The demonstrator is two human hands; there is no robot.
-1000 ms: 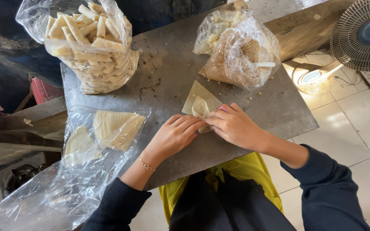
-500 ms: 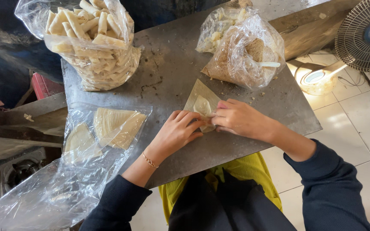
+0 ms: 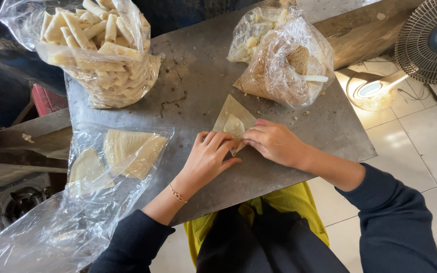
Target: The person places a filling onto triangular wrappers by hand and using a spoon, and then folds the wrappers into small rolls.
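Pale wrapper [image 3: 234, 121] lies flat on the table [image 3: 198, 86], a triangle with its apex pointing away from me toward the far bags and its long axis running from my fingers up to that tip. A small lump of filling sits under a folded flap at its middle. My left hand [image 3: 207, 159] rests palm down, fingers curled loosely, fingertips pressing the wrapper's near edge. My right hand [image 3: 275, 144] is half closed, thumb and fingers pinching the same near edge from the other side. Both hands touch the wrapper and nearly meet each other.

Grey metal table, scratched, crumbs scattered. Far left: a clear bag of rolls [image 3: 97, 50], full, standing open. Far right: a clear filling bag [image 3: 284, 60] with a white spoon handle poking through. Near left, a plastic sheet [image 3: 77, 212] holds stacked wrappers [image 3: 130, 151], hanging off the table edge.

White tiled floor on the right, with a fan [image 3: 433, 40] at the top corner and a round lamp [image 3: 373, 91] just beside the table. Dark sleeves, yellow apron on my lap, thin bracelet [image 3: 177, 193] on my left wrist.
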